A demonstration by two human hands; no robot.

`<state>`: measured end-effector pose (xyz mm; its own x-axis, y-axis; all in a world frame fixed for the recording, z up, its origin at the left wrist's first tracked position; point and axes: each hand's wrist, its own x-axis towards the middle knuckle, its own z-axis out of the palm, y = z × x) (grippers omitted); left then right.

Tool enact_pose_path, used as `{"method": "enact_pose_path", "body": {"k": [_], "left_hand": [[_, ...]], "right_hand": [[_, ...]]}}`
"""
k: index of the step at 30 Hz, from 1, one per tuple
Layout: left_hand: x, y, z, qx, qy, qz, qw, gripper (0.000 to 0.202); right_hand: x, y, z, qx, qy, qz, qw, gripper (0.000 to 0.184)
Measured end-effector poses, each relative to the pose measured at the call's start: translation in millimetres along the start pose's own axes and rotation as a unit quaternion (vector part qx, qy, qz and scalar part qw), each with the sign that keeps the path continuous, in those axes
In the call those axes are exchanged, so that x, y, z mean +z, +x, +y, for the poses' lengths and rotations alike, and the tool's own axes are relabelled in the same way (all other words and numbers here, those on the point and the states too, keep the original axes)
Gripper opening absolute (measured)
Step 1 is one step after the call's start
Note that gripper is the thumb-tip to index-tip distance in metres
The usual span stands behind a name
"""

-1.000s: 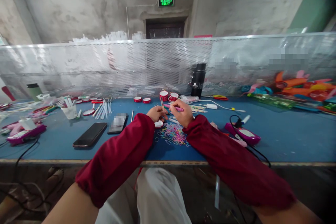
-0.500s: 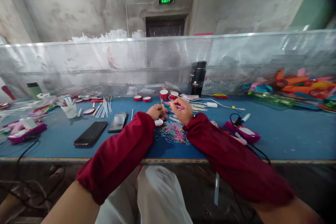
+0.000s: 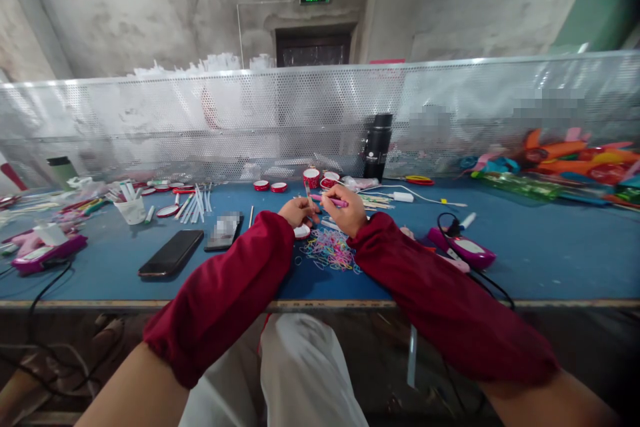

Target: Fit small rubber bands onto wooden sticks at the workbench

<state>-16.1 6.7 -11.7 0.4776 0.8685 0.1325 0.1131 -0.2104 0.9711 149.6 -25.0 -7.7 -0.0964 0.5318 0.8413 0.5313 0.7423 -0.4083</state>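
My left hand (image 3: 297, 211) and my right hand (image 3: 344, 208) meet over the blue table (image 3: 550, 260), both in dark red sleeves. The right hand's fingers are pinched round a thin pink stick (image 3: 331, 200) that lies across towards the left hand. The left hand is closed on a thin upright stick (image 3: 307, 192) and touches the pink one's tip. Just below the hands lies a heap of small coloured rubber bands (image 3: 329, 252). A small white round lid (image 3: 302, 232) sits under the left wrist.
A black phone (image 3: 171, 253) lies to the left. White sticks (image 3: 195, 204) and red-rimmed lids (image 3: 270, 186) are scattered behind. A black flask (image 3: 377, 147) stands at the perforated metal screen (image 3: 200, 120). A purple device (image 3: 467, 250) with a cable sits to the right; coloured toys (image 3: 565, 160) are piled at the far right.
Both hands have stayed together on the sticks with only slight finger movement. The view has shifted a little.
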Motion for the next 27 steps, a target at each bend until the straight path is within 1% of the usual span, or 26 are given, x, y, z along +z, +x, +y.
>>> {"method": "enact_pose_path", "body": {"k": [4,8,13,17,22,27], "left_hand": [[-0.1,-0.1,-0.4,0.002,0.007,-0.002,1.000,0.005],[0.2,-0.7,0.8,0.001,0.003,-0.008,1.000,0.003],[-0.7,0.7,-0.8,0.002,0.007,-0.008,1.000,0.005],[-1.1,2.0,-2.5,0.001,0.010,-0.007,1.000,0.004],[-0.8,1.8,-2.2,-0.002,0.006,-0.007,1.000,0.004],[-0.4,1.4,-1.5,-0.004,0.011,-0.009,1.000,0.005]], "right_hand": [[0.0,0.3,-0.3,0.002,-0.002,0.015,1.000,0.013],[-0.1,0.3,-1.6,0.000,-0.002,0.004,1.000,0.013],[-0.3,0.2,-2.4,-0.003,-0.007,0.018,1.000,0.013],[0.3,0.1,-0.9,-0.010,-0.004,0.007,1.000,0.013],[0.6,-0.1,-0.3,-0.009,-0.004,0.023,1.000,0.013],[0.8,-0.5,-1.7,-0.016,-0.015,0.013,1.000,0.013]]}}
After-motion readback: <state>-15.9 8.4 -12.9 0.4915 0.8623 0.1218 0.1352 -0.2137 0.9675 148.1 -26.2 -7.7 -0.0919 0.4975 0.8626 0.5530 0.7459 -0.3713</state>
